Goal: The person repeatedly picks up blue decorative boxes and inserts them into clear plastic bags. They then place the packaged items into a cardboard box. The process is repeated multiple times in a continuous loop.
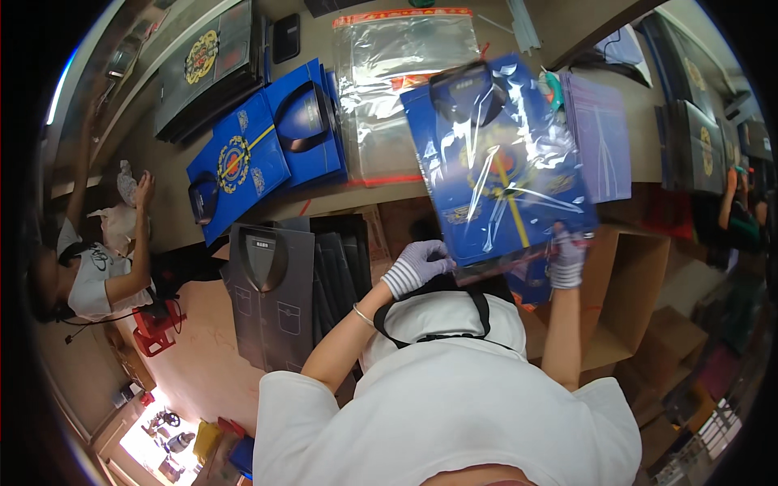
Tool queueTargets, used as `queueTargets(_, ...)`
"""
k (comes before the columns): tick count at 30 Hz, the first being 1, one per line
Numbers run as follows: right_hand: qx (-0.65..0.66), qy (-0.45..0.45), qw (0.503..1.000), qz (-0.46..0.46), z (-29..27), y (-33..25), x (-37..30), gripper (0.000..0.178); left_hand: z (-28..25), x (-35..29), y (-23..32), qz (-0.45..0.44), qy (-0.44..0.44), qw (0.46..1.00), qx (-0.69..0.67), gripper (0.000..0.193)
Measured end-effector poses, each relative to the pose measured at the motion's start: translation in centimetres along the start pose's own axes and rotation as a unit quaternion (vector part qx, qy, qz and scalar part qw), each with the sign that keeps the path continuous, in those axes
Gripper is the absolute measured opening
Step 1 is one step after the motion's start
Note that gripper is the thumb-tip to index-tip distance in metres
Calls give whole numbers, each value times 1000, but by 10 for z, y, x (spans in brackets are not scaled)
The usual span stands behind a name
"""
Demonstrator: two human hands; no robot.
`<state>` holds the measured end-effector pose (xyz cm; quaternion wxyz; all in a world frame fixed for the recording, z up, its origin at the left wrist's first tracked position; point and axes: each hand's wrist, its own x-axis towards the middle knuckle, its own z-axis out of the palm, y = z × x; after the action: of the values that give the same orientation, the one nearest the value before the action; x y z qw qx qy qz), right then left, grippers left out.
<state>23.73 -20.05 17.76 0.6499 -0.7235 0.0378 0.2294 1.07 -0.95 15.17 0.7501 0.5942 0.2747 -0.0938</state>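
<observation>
In front of me, over the table's near edge, hangs a flat blue paper bag (502, 190) with a dark collar-shaped top and a yellow emblem, inside a shiny clear plastic sleeve. My right hand (568, 257), in a pale glove, is closed on its lower right edge. At the lower left corner, my left hand (417, 267), in a pale glove with a striped cuff, has its fingers curled against the sleeve; their exact grip is partly hidden. Behind the bag, clear plastic sleeves (377, 101) with red edges lie stacked on the table.
More blue bags (243, 158) lie on the table at left, beside a stack of black bags (207, 65) and a phone (286, 38). Purple packaging (601, 138) lies at right. Grey shirt-shaped bags (271, 300) stand below the table, and an open cardboard box (628, 292) at right. Another person (109, 271) works at far left.
</observation>
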Motion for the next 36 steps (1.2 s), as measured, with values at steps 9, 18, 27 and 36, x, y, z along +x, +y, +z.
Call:
queueTargets(9,-415,-149,748,-496,75,-91,-2,44,27,8,-17,34,-5,999,19,14)
queueTargets(18,-270,-183,939,-107,24,85,76,19,2,24,-28,49,74,996,-28,12)
queueTargets(27,-44,34,956,289,-107,41,184,76,-6,134,24,212,166,902,337,15)
queueTargets(36,75,133,988,-19,-121,68,-9,32,-31,199,11,203,191,900,336,11)
